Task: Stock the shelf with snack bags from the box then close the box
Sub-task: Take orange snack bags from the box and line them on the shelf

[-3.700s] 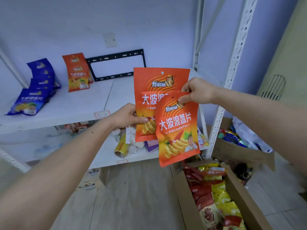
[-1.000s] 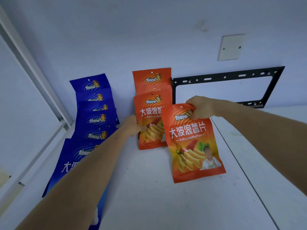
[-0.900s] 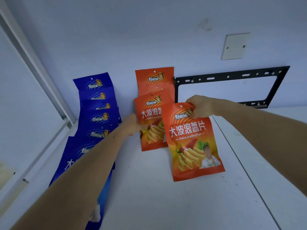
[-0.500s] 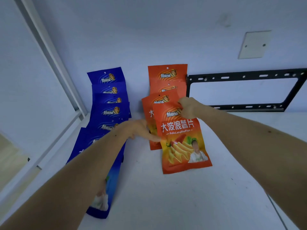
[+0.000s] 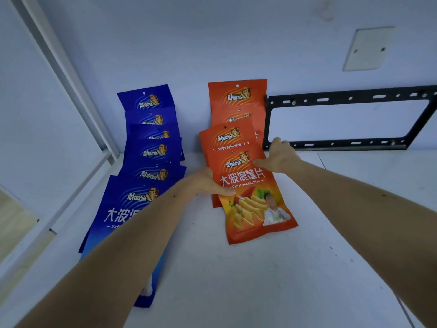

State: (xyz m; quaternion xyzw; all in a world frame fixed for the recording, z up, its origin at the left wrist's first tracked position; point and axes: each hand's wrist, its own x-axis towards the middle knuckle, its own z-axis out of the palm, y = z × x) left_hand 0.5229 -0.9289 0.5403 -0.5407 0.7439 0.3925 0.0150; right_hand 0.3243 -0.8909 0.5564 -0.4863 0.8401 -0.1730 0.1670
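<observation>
Head view: both my hands on the front orange snack bag [image 5: 250, 197], top shelf

My left hand [image 5: 208, 183] holds the left edge of the front orange snack bag, thumb lying across its face and fingers hidden behind it. My right hand [image 5: 277, 156] rests at the bag's upper right corner, thumb extended onto the printed face, the other fingers loosely curled above the edge; a firm pinch cannot be confirmed. The bag lies tilted on the white shelf [image 5: 260, 280], overlapping the row of orange bags [image 5: 236, 102] that leans against the back wall. Just left of that row stands the row of blue bags [image 5: 149, 138], partly covered by my left forearm. A black metal bracket [image 5: 343, 100] is fixed to the wall to the right, below a blank wall plate [image 5: 366, 49]
</observation>
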